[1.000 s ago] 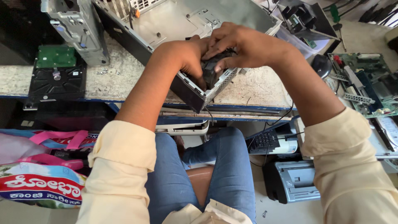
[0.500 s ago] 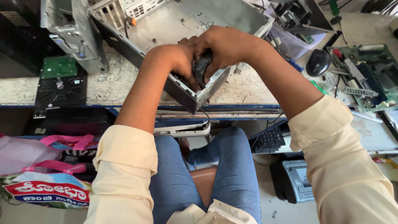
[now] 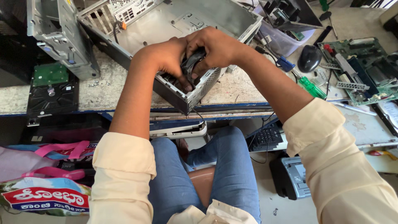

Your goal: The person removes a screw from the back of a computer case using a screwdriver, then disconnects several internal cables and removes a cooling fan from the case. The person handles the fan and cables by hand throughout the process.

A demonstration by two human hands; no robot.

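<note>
An open grey computer case lies on the stone workbench, its near corner pointing at me. Both hands are together at that near corner, inside the case. My left hand and my right hand both grip a small black fan-like part between them. Most of that part is hidden by my fingers. A perforated metal side panel of the case sits just below my right hand.
A hard drive with a green board lies left on the bench, beside a grey metal drive cage. Right: a black mouse, a green-handled screwdriver, a motherboard. Bags lie by my left knee, a printer on the floor.
The view has shifted slightly. My hands stay at the case corner, still working the black part, with my fingers regripping it a little.
</note>
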